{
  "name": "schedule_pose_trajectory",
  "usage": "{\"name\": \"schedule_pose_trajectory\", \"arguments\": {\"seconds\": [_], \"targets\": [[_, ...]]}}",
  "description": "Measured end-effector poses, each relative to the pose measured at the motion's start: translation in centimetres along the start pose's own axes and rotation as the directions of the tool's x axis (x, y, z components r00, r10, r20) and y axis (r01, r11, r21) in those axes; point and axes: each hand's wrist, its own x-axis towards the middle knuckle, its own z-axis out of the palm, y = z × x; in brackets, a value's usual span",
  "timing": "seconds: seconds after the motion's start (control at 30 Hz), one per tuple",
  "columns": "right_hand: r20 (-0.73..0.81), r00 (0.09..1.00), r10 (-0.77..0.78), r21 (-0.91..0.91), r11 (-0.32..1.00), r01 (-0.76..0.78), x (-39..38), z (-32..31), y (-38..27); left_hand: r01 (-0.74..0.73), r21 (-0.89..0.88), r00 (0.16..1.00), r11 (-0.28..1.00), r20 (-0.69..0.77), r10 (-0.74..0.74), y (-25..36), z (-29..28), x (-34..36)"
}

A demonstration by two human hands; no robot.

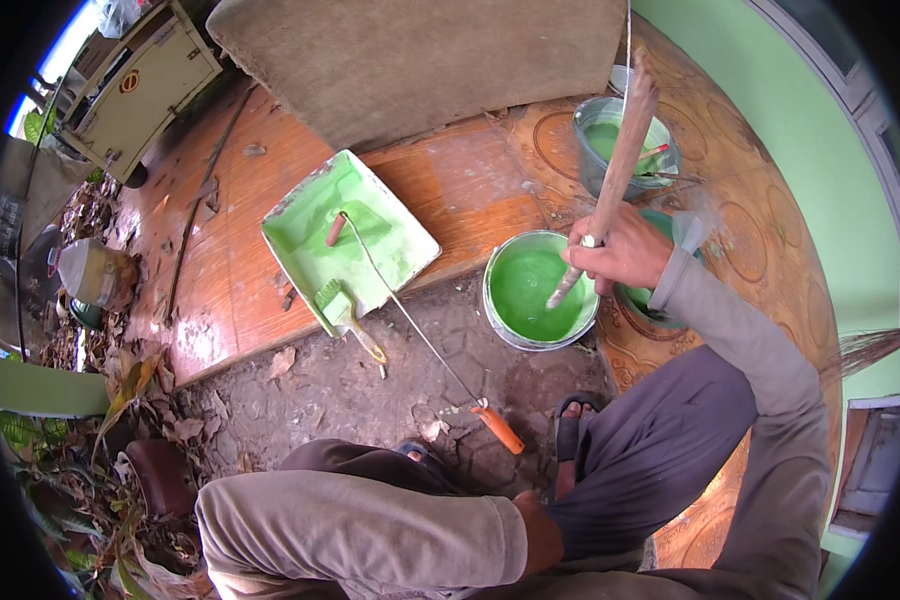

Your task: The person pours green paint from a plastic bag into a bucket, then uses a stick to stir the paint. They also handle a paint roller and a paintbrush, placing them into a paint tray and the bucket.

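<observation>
My right hand [625,248] is wrapped round a rough wooden stick [630,140]. The stick slants down, its lower end dipping into green paint [520,285] in a white-rimmed bucket [489,305]. My left forearm lies across my lap; my left hand [541,535] is near my right leg, its fingers hidden. Left of the bucket is a white paint tray [425,250], smeared green. Across it leans a long-handled roller [410,312], its small roller head in the tray and its orange handle [498,428] towards my feet. A green-coated paintbrush [342,308] rests on the tray's near edge.
Behind my right hand stands another bucket [585,165] with green paint and a red-handled tool. A third green container [695,256] is partly hidden by my wrist. A brown board [420,60] stands at the back. Dry leaves and plants line the left; a green wall [770,130] rises right.
</observation>
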Motion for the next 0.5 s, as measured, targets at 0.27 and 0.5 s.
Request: {"name": "schedule_pose_trajectory", "arguments": {"seconds": [0.27,0.5], "targets": [[0.019,0.999,-0.027,-0.003,1.000,0.027,-0.1,0.1,0.1,0.006,-0.044,1.000,0.999,0.005,-0.006,0.0,-0.1,0.1],[-0.027,0.999,-0.039,-0.106,0.994,0.036,0.0,0.1,0.5,-0.015,-0.051,1.000,0.999,-0.027,0.013,-0.3,-0.2,-0.4]]}}
